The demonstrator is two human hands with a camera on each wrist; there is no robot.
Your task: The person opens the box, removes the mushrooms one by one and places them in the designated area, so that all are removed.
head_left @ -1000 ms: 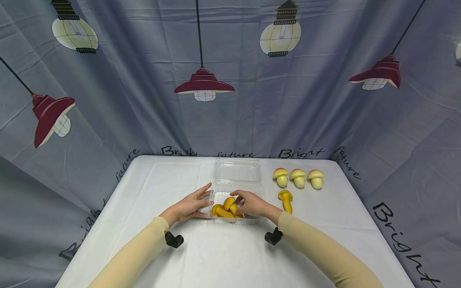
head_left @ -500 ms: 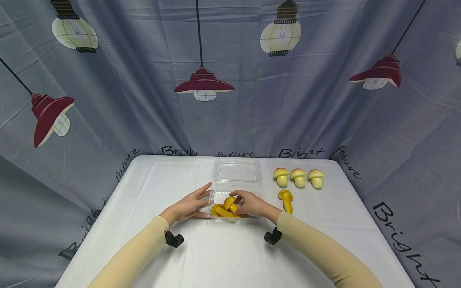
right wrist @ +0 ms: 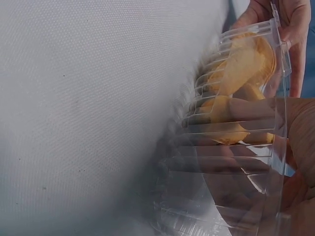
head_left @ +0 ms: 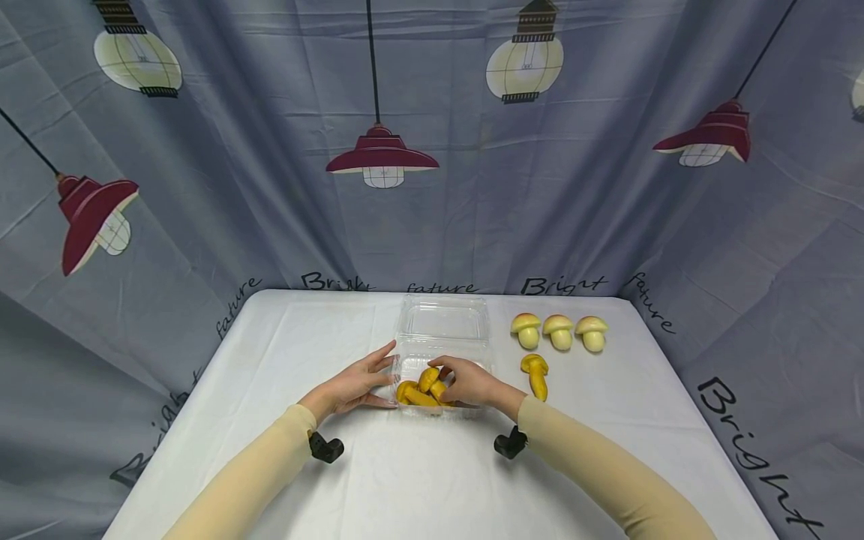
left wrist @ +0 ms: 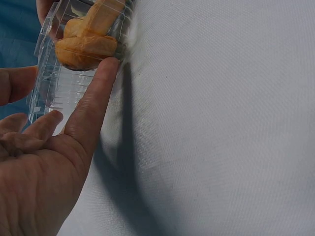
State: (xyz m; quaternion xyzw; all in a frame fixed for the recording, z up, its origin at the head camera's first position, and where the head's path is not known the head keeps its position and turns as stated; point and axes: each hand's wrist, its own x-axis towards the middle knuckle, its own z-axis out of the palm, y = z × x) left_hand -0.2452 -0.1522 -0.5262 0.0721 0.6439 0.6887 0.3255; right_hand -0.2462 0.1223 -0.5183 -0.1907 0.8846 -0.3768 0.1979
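A clear plastic clamshell box (head_left: 420, 349) lies unfolded in the middle of the table, its lid (head_left: 443, 320) leaning back. Several yellow mushrooms (head_left: 420, 398) are crowded into the left part of its tray. My left hand (head_left: 351, 385) rests against the tray's left wall with fingers spread; the left wrist view shows one straight finger (left wrist: 93, 101) along the wall's foot. Inside the tray, my right hand (head_left: 469, 381) pinches a yellow mushroom (right wrist: 224, 114) between thumb and curled fingers. The palm hides part of that mushroom in the head view.
Right of the box, one yellow mushroom (head_left: 537, 375) lies on the white tablecloth (head_left: 405, 480). Behind it stand three pale mushrooms in a row, the nearest to the box being a red-tinged one (head_left: 526, 331). A printed grey curtain (head_left: 432, 232) hangs beyond the table.
Both hands keep almost the same places at the box. The whole head view has shifted very slightly; no mushroom has visibly moved on the table.
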